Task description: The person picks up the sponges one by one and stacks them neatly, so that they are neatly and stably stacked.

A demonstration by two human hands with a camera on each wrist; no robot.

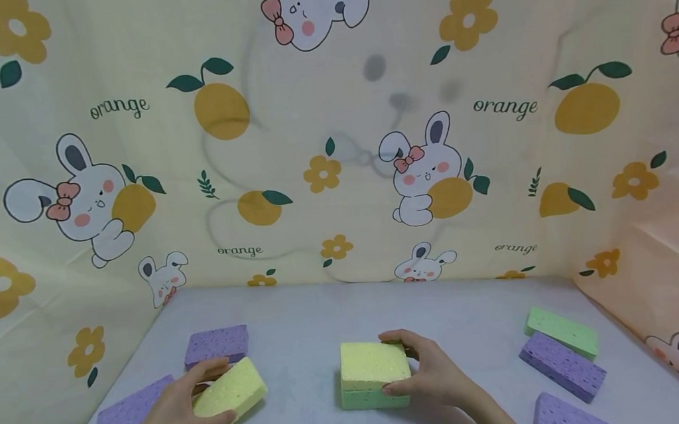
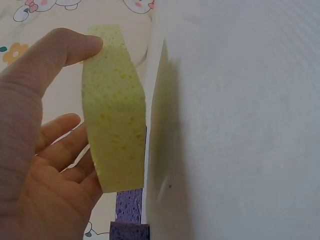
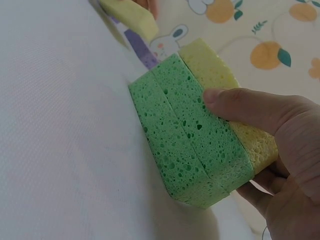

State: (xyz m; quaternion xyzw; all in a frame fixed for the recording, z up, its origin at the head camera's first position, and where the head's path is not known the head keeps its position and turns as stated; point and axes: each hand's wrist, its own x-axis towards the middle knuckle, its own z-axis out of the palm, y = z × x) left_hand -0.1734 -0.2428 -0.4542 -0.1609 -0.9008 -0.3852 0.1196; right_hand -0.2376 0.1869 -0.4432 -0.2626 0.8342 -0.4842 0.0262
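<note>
My left hand (image 1: 178,408) pinches a yellow sponge (image 1: 237,393) between thumb and fingers, tilted close over the table at the left. In the left wrist view, the thumb lies on one long side of this sponge (image 2: 117,115). In the middle, a yellow sponge (image 1: 374,364) sits on top of a green stack (image 1: 366,398). The right wrist view shows two green sponges (image 3: 175,125) layered under the yellow one (image 3: 212,65). My right hand (image 1: 432,371) grips this stack from the right, its thumb at the seam between yellow and green.
Two purple sponges (image 1: 217,345) (image 1: 134,414) lie on the left, near and beyond my left hand. On the right are a green sponge (image 1: 564,331), a purple sponge (image 1: 561,364) against it, and another purple one (image 1: 568,417) nearer. A printed curtain (image 1: 309,134) encloses the white table (image 1: 300,321).
</note>
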